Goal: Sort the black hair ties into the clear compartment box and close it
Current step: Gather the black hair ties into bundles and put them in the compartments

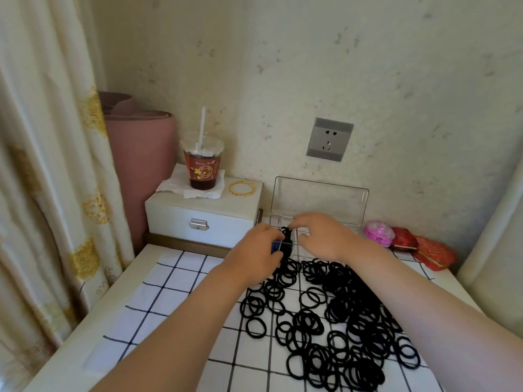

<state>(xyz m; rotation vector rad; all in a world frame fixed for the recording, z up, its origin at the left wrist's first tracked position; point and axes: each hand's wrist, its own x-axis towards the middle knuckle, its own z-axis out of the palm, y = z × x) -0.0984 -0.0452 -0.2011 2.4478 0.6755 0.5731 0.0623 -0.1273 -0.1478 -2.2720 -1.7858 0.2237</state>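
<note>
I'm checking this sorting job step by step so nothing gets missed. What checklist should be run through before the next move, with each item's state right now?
1. Lid open and out of the way: ok, it stands up against the wall.
2. Black bunch seated in a compartment of the clear box: cannot tell, the hands hide it.
3. Grip of left hand and right hand: cannot tell, their fingertips are hidden over the box.
4. More hair ties within reach: ok, a big pile lies on the checked cloth.
5. Ready to close: not ok, many ties lie outside the box.
</note>
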